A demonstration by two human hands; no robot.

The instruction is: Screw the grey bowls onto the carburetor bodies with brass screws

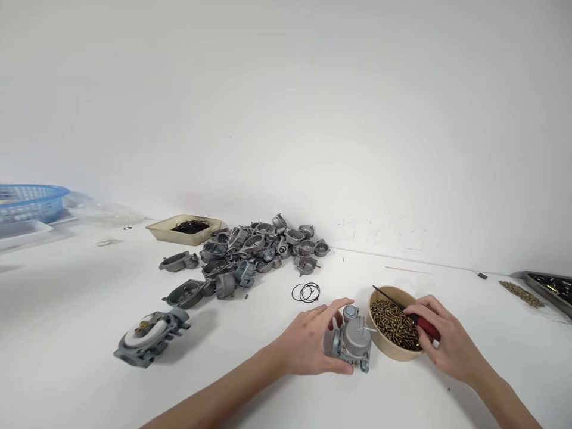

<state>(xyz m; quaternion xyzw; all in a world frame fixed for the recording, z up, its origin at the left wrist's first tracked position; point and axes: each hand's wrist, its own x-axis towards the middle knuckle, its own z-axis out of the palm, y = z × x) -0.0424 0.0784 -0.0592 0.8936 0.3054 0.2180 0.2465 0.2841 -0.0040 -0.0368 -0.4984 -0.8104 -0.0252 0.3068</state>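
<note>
My left hand [315,342] is closed around a grey metal carburetor [357,338], thumb at the near side and fingers at the far side. The carburetor rests on the white table just left of a round tan tub [397,353] filled with small brass-coloured screws [397,325]. My right hand [447,342] grips a screwdriver [424,326] by its red and black handle, over the right side of the tub. The dark shaft points up and left across the screws. Whether the fingers also touch any screws is hidden.
A pile of grey float bowls [254,244] lies at the back, beside a cream tray [179,236] of black rings. Black O-rings [306,292] lie mid-table. Another carburetor body [152,336] sits front left. A blue basket [36,202] stands far left, a dark tray [547,292] far right.
</note>
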